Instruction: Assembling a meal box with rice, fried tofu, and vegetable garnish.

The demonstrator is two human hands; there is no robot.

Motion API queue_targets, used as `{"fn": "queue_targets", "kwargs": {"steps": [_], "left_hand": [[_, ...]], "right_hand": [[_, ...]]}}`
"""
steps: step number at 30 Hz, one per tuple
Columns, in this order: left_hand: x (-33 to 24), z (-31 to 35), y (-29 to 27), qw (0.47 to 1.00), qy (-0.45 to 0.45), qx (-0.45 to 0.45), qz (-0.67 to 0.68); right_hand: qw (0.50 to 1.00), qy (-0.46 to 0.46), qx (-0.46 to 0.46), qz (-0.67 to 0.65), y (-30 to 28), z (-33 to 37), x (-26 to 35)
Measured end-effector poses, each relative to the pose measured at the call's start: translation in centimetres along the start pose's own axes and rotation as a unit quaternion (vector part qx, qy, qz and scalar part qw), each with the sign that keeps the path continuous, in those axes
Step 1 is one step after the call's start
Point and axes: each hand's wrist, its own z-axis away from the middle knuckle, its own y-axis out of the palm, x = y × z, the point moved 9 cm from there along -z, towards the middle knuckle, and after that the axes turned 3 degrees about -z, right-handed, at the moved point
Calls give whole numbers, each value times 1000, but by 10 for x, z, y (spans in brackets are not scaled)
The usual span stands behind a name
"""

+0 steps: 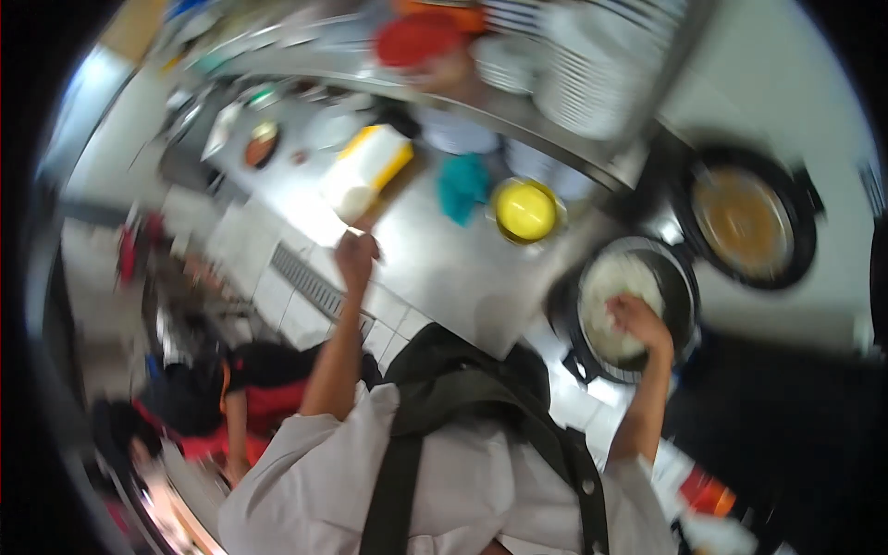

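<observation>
My right hand (641, 322) is over a large dark pot (683, 305), its fingers bunched and pointing down at the pale white contents (622, 277). What those fingers hold, if anything, is too blurred to name. To the left, my left hand (356, 257) is closed at the edge of the steel counter (421, 264). Something small and pale shows at its fingertips, but I cannot make it out. Just beyond that hand lie a rounded white thing (353, 203) and a white and yellow package (377, 159).
A yellow-filled bowl (525, 210) and a teal cloth (462, 185) lie on the counter. Behind the pot stands a dark pan (745, 217) with brownish liquid. Stacked white plates (601, 79) fill the overhead shelf (518, 109). Another person (199, 398) is at lower left.
</observation>
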Motion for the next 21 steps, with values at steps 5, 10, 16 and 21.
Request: {"fn": "queue_targets", "kwargs": {"steps": [5, 10, 16, 21], "left_hand": [[196, 206, 1, 796, -478, -231, 290], [364, 330, -20, 716, -649, -176, 188], [447, 266, -42, 777, -600, -85, 170], [572, 125, -103, 813, -519, -201, 170]], "right_hand": [[942, -87, 298, -129, 131, 9, 199], [892, -286, 341, -79, 226, -13, 385], [825, -551, 31, 122, 286, -43, 601], [840, -533, 17, 99, 327, -83, 619]]}}
